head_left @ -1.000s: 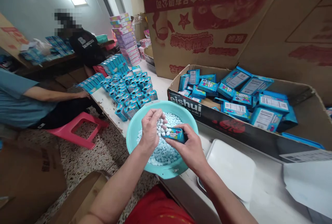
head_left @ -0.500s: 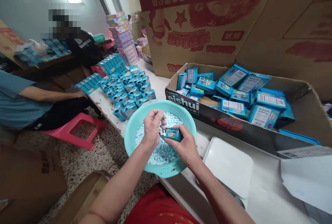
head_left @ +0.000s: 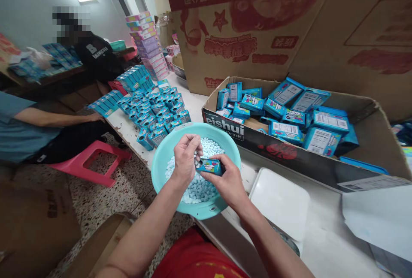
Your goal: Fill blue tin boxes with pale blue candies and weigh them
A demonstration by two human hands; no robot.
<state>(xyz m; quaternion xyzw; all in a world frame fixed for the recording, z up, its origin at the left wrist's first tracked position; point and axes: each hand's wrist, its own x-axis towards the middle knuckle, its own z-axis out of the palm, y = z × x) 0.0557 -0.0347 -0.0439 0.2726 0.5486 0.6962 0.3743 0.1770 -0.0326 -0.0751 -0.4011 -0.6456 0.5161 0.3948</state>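
Above a turquoise basin [head_left: 158, 164], my right hand [head_left: 229, 180] holds a small blue candy box [head_left: 209, 166] lying nearly on its side, its end turned toward my left hand [head_left: 186, 158]. The left fingers are curled closed around a few small white candies [head_left: 196, 158] right at that end of the box. Many pale candies [head_left: 201, 190] fill the bottom of the basin below both hands. How far the candies have entered the box is hidden by my fingers.
Rows of blue boxes with open tops [head_left: 161, 115] stand on the table beyond the basin. A cardboard tray [head_left: 257, 140] to the right holds many blue boxes. A white kitchen scale [head_left: 280, 203] lies nearer. Two people sit at left, one by a pink stool [head_left: 93, 164].
The whole view has shifted slightly. My left fingers have drawn in closer at the box's end, and fewer candies show between the hand and the box.
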